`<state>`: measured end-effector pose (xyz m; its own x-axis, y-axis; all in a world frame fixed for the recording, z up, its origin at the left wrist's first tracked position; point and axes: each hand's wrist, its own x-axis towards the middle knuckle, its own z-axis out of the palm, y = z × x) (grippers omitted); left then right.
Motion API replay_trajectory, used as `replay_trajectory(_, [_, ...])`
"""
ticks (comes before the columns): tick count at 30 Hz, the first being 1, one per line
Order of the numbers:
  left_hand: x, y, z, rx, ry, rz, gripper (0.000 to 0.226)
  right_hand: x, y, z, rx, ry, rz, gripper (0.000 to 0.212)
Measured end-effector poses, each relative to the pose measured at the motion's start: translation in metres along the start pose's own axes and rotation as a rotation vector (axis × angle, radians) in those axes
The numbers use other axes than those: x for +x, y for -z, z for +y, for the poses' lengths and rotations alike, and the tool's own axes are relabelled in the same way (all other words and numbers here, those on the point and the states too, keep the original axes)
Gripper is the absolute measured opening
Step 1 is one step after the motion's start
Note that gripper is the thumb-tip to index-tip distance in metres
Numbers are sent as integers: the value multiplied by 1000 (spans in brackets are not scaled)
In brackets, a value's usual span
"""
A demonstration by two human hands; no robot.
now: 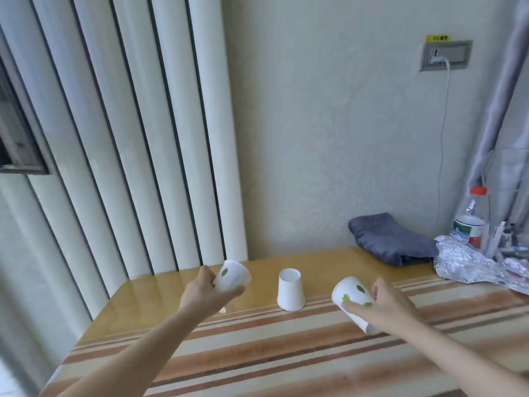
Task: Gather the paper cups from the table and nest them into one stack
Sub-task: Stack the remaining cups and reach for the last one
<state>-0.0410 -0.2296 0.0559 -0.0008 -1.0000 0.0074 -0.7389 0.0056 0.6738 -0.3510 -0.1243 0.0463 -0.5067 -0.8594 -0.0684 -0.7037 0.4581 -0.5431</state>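
Observation:
My left hand (204, 290) grips a white paper cup with a green leaf print (231, 275), lifted off the table and tilted, its base pointing up and away. My right hand (392, 305) holds a second leaf-print paper cup (352, 296), tilted with its base toward the upper left and its rim down by my fingers. Between the two hands a third white paper cup (290, 289) stands upside down on the table (257, 345), touching neither hand.
A folded grey cloth (392, 239) lies at the table's back right against the wall. Crumpled foil (472, 265), a plastic bottle with a red cap (471, 217) and small items crowd the right edge. A white ribbed radiator (128, 133) stands behind the left corner.

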Motion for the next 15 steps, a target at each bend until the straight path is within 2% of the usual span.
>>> replay_trajectory(2, [-40, 30, 4, -375, 62, -60, 71, -25, 10, 5, 391, -103, -69, 74])
replay_trajectory(4, [-82, 57, 13, -657, 29, -152, 64, -53, 17, 10, 667, -128, -117, 85])
replay_trajectory(7, [-146, 89, 22, -970, -39, -291, 73, -105, 27, 9, 780, -52, -147, 81])
replay_trajectory(9, [-184, 102, 27, -1034, -153, -366, 76, -137, 34, 6, 765, 12, -159, 76])
replay_trajectory(11, [-217, 109, 33, -992, -280, -415, 79, -165, 42, 1, 789, 68, -156, 71])
replay_trajectory(15, [-255, 106, 38, -878, -365, -382, 78, -209, 59, -12, 815, 176, -147, 63])
